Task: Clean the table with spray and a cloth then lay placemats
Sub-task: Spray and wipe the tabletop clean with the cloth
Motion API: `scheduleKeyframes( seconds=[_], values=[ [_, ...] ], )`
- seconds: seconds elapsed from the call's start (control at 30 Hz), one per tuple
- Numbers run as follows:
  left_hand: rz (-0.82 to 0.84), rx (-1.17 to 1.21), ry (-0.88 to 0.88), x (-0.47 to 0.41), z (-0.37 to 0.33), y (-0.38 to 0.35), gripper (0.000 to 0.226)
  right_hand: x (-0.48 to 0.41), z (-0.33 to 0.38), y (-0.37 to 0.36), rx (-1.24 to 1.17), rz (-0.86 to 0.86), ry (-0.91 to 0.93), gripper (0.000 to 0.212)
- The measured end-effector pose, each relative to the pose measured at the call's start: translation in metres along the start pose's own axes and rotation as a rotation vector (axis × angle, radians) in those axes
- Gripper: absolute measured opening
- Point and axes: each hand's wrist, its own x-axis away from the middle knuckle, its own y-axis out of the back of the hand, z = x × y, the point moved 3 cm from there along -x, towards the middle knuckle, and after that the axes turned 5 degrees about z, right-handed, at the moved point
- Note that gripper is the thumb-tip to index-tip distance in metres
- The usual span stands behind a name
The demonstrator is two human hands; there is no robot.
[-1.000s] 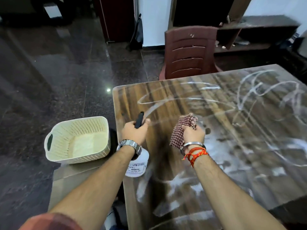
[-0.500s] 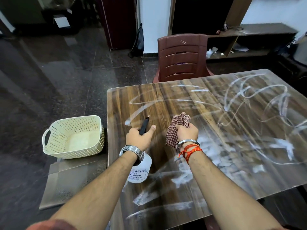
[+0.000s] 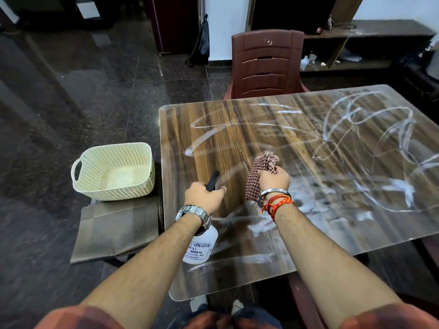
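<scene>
Both forearms reach forward over the near left corner of the wood-grain bench (image 3: pixel 297 129), wrists level, the left one wearing a metal watch and the right one a steel bangle with red threads. The bench top is glossy and smeared all over with white streaks and loops. Behind its far edge stands a maroon plastic chair (image 3: pixel 267 65), and a dark shelf runs along the wall on the right. The floor is dark polished stone. To the left of the bench, a cream perforated plastic basket (image 3: pixel 114 172) sits on a low stool, on top of grey woven placemats (image 3: pixel 116 230).

The left hand (image 3: pixel 204 198) is wrapped around the black trigger head of a white plastic spray bottle (image 3: pixel 200 245), whose body hangs below the wrist above the bench. The right hand (image 3: pixel 273 180) is clenched around a bunched red-and-white checked cloth (image 3: pixel 260 170), held just above the bench, beside the sprayer.
</scene>
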Motion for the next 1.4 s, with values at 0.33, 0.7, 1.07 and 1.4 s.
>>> scheduleKeyframes(
  seconds=[0.33, 0.7, 1.07, 1.4],
  values=[
    [0.078, -0.159, -0.054, 0.064, 0.024, -0.049, 0.042, 0.008, -0.014, 0.051, 0.014, 0.034, 0.063, 0.020],
    [0.008, -0.212, -0.040, 0.127, 0.045, -0.106, 0.043, -0.012, -0.072, 0.133, 0.269, 0.108, 0.107, 0.010],
    [-0.039, -0.132, 0.123, 0.146, 0.077, -0.091, 0.031, -0.002, -0.108, 0.137, 0.627, 0.093, 0.324, 0.024],
    [-0.134, -0.014, 0.190, 0.146, 0.110, -0.051, 0.032, 0.008, -0.163, 0.071, 1.194, 0.416, 0.464, 0.069]
  ],
)
